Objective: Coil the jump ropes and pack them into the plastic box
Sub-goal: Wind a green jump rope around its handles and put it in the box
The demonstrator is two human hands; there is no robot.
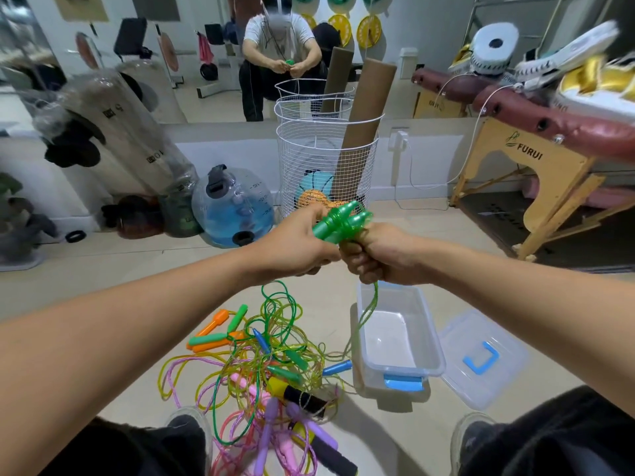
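A: Which step is in hand?

B: By my reading, the coiling of the first rope. The left hand (298, 247) and the right hand (374, 254) are raised together over the floor, each curled round the pair of green handles (338, 223), which lie side by side and point far and to the right. The green cord (364, 316) hangs from under the right fist toward the tangled pile of jump ropes (271, 365) on the floor, near and to the left.

A: And the plastic box (426, 324)?

B: On the floor just right of the pile, open, nothing in it that I can see. Its lid (481, 359) lies to its right.

A: What does the next move call for?

B: Probably one hand keeping both handles while the other draws the cord free of the tangle and loops it.
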